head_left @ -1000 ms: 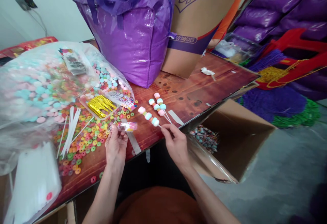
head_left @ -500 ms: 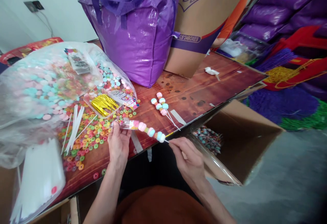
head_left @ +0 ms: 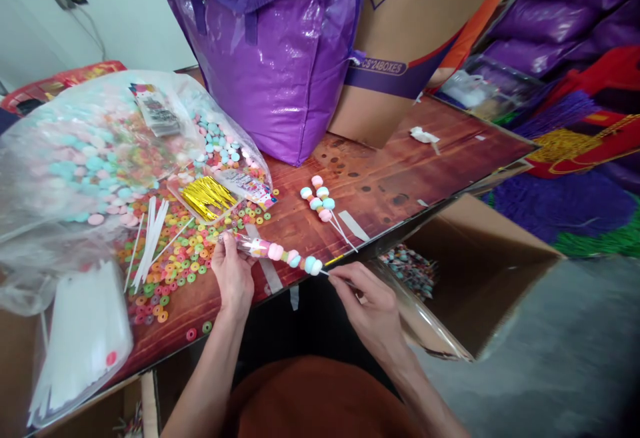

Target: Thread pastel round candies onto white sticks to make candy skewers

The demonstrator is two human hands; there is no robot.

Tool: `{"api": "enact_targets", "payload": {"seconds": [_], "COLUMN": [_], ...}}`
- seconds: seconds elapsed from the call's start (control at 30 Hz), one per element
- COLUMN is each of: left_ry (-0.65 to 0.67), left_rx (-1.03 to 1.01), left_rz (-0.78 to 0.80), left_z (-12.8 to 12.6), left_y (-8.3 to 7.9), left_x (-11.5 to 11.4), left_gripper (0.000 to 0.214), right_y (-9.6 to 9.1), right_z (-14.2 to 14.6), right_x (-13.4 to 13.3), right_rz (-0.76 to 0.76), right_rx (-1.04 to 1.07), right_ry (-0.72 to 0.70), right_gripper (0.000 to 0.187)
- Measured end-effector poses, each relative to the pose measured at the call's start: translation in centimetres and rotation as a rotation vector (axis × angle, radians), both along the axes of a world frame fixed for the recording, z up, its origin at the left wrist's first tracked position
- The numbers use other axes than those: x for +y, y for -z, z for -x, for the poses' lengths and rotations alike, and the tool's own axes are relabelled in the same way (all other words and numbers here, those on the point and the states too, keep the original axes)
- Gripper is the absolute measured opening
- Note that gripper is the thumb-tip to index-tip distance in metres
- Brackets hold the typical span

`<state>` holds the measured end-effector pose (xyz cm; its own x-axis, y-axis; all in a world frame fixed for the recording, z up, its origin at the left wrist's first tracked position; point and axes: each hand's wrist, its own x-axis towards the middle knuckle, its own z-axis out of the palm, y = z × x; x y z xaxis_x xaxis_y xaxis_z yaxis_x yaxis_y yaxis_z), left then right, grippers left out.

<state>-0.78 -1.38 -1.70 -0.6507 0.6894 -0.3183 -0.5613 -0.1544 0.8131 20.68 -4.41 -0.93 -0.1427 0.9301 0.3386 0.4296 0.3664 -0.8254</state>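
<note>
My right hand [head_left: 367, 295] pinches the white stick of a candy skewer [head_left: 293, 258] threaded with pink, blue and orange pieces. My left hand [head_left: 234, 271] is closed on a small clear printed wrapper [head_left: 247, 243], whose mouth meets the skewer's tip end. How far the candy reaches inside the wrapper I cannot tell. Two more candy skewers [head_left: 320, 201] lie on the table beyond my hands. Left of my left hand are loose ring candies [head_left: 187, 251], several white sticks [head_left: 153, 238] and a tub of gold twist ties [head_left: 207, 198].
A big clear bag of candies [head_left: 75, 151] covers the table's left side, with a bag of white sticks [head_left: 80, 331] nearer me. A purple bag [head_left: 265, 85] and a carton [head_left: 375, 105] stand behind. An open cardboard box [head_left: 480, 271] holding wrapped candy sits low at right.
The view has shifted slightly, moving the table things a little right in the picture. Both hands keep their hold, and the skewer sits nearly the same against the wrapper.
</note>
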Motion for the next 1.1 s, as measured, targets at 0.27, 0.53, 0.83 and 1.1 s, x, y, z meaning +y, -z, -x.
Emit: {"api": "enact_targets", "payload": {"seconds": [0.27,0.53,0.83,1.1], "left_ry": [0.007,-0.004,-0.007,-0.078], "left_rx": [0.022,-0.032,-0.078,-0.122], "left_rz": [0.023,0.001,-0.002,0.017], "left_z": [-0.1,0.1,0.4,-0.2], "left_y": [-0.1,0.3,0.2,-0.4], "left_x": [0.1,0.3,0.1,0.4], "left_gripper": [0.047,0.044,0.038,0.038], "right_y": [-0.4,-1.0,-1.2,-0.3], "right_z": [0.4,0.4,0.7,1.0], "right_x": [-0.2,-0.7,-0.8,-1.7], "right_rz": [-0.04,-0.065,0.131,-0.027], "right_rx": [0.022,0.024,0.183,0.186], "right_ry": [0.022,-0.005,0.076,0.097], "right_gripper": [0.011,0.011,0.009,0.012]}}
